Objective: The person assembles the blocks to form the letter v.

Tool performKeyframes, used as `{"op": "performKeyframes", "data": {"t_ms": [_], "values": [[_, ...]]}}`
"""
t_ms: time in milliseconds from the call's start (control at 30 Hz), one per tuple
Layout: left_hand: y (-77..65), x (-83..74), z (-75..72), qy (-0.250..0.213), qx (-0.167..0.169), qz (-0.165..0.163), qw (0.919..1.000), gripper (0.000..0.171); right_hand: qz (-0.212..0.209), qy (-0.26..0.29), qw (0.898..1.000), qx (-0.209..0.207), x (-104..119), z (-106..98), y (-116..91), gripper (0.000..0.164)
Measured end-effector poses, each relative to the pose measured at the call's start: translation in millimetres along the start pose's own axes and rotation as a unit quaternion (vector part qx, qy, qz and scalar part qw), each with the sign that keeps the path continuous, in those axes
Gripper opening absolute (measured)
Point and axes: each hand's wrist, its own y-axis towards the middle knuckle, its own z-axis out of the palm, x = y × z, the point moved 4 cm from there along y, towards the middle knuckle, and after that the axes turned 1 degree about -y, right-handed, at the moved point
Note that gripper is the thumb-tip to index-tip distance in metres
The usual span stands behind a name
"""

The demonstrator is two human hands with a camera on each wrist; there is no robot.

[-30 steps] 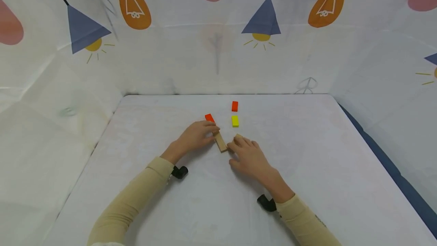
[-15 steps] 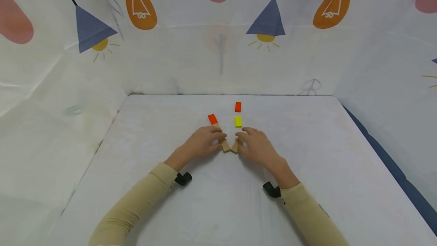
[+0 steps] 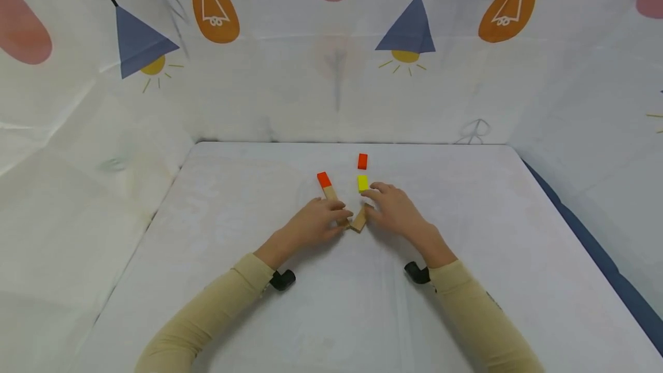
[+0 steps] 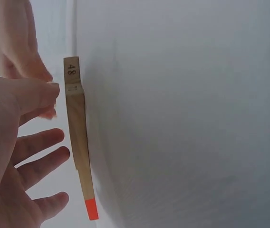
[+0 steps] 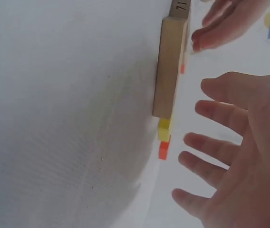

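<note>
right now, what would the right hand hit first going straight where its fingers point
Probably the yellow block, just ahead of the right hand in the head view, though depth is unclear, so the hand might pass above.

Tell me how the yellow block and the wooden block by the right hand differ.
Colour: the yellow block is bright yellow, while the wooden block is pale tan.
Size: the wooden block is clearly longer than the yellow block.
Pose: in the head view the wooden block slants, far end to the right; the yellow block points almost straight away.
Both rest on the white tabletop.
</note>
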Motion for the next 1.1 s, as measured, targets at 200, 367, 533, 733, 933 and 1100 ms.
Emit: {"op": "performKeyframes", "data": {"t_ms": [200, 367, 533, 733, 933, 1100], "values": [[1.1, -11.9, 2.5, 0.019, 0.032, -0.011, 0.9993, 0.034, -0.004, 0.037, 0.999, 0.001, -8, 1, 7, 0.038], [0.3, -20.8, 2.3, 0.013, 0.051, -0.027, 0.9983, 0.034, 0.006, 0.036, 0.999, 0.004, -12, 4, 13, 0.037], [-0.7, -28.7, 1.2, 0.020, 0.051, -0.032, 0.9980, 0.034, 0.019, 0.018, 1.000, 0.012, -12, 2, 19, 0.041], [-2.8, -34.3, 0.7, 0.044, 0.055, -0.038, 0.9968, 0.038, 0.024, 0.009, 1.000, 0.014, -12, 0, 22, 0.042], [-5.2, -37.1, 2.6, 0.058, 0.049, -0.046, 0.9961, 0.039, 0.039, -0.006, 0.999, 0.025, -19, 3, 27, 0.044], [-7.0, -39.2, 5.0, 0.075, 0.051, -0.063, 0.9939, 0.041, 0.055, -0.004, 0.997, 0.045, -22, 6, 31, 0.045]]}}
